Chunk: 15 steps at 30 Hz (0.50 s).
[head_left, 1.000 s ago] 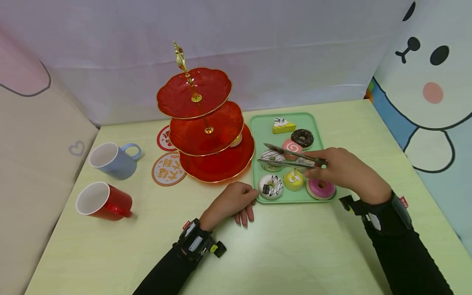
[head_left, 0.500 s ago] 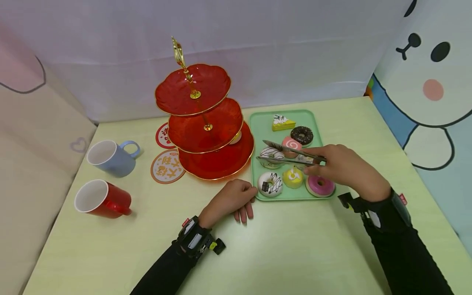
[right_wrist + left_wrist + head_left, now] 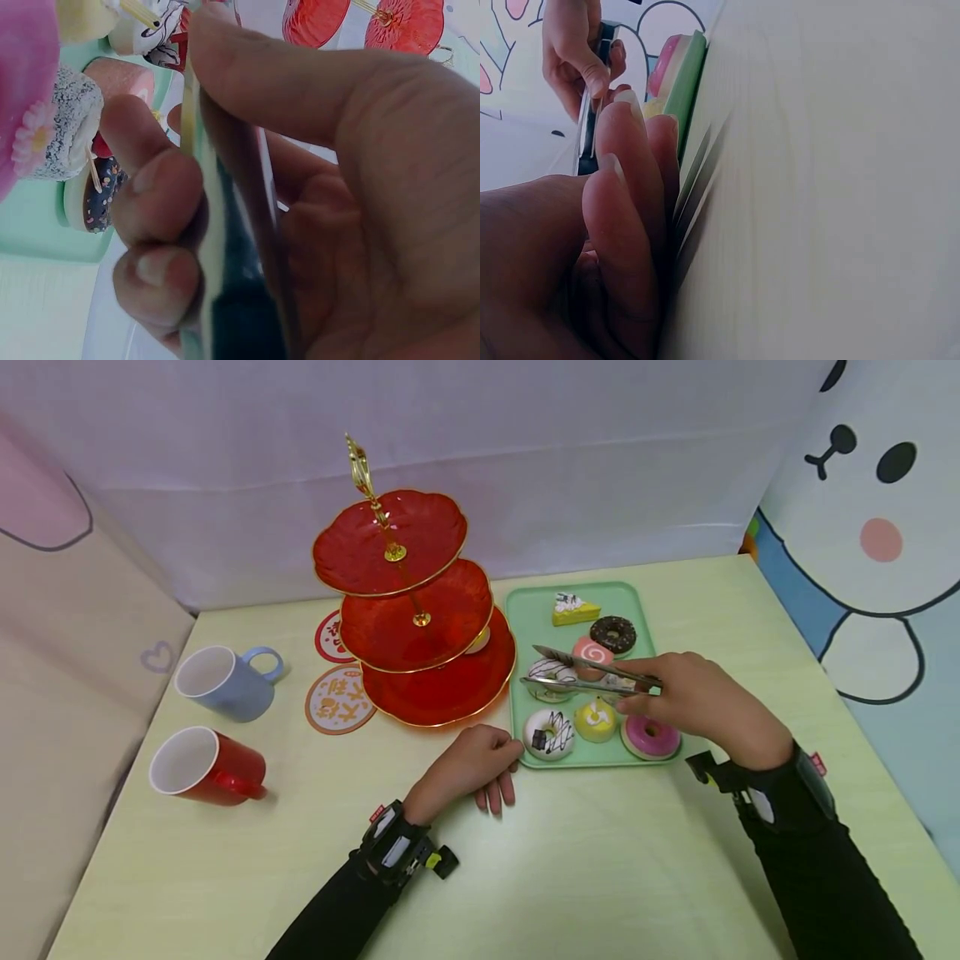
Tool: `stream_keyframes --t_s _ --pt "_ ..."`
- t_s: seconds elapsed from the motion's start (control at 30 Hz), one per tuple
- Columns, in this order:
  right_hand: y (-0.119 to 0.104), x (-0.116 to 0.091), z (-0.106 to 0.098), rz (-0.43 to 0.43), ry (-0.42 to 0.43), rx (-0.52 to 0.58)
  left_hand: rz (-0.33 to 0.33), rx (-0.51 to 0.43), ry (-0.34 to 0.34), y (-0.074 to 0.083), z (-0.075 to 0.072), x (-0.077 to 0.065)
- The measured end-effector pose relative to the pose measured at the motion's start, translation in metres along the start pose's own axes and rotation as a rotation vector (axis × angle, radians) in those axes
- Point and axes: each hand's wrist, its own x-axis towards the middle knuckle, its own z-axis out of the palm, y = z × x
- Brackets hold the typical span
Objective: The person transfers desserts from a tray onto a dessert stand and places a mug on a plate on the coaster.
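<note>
My right hand (image 3: 686, 697) grips metal tongs (image 3: 592, 683) over the green tray (image 3: 534, 610). The tongs' two arms stand apart, their tips reaching over a white doughnut with dark drizzle (image 3: 553, 668); contact cannot be told. In the right wrist view, curled fingers (image 3: 161, 195) and the thumb hold the tongs. My left hand (image 3: 476, 760) rests on the table with loosely bent fingers, at the tray's near left corner. On the tray lie a pink swirl cake (image 3: 592, 650), a chocolate doughnut (image 3: 613, 635), a pink doughnut (image 3: 651, 737), a yellow cake (image 3: 596, 720) and another drizzled white doughnut (image 3: 549, 735).
A red three-tier stand (image 3: 438, 697) with a gold handle rises left of the tray. A yellow cake slice (image 3: 575, 610) lies at the tray's far end. Farther left are a blue mug (image 3: 232, 685), a tilted red mug (image 3: 217, 768) and round coasters (image 3: 340, 699).
The head view has shifted slightly. Both hands and the tongs stay almost where they were, with the tongs' tips still apart around the drizzled doughnut.
</note>
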Motion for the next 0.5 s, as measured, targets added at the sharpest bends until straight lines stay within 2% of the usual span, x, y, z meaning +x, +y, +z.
stream_keyframes --t_s 0.23,0.5 --pt "-0.0072 0.0016 0.0001 0.005 0.013 0.023 -0.017 -0.007 0.009 -0.0003 -0.0001 0.0001" --pt "-0.0014 -0.0004 -0.0041 0.009 0.038 0.022 -0.003 -0.016 0.005 -0.0008 -0.0005 0.0007"
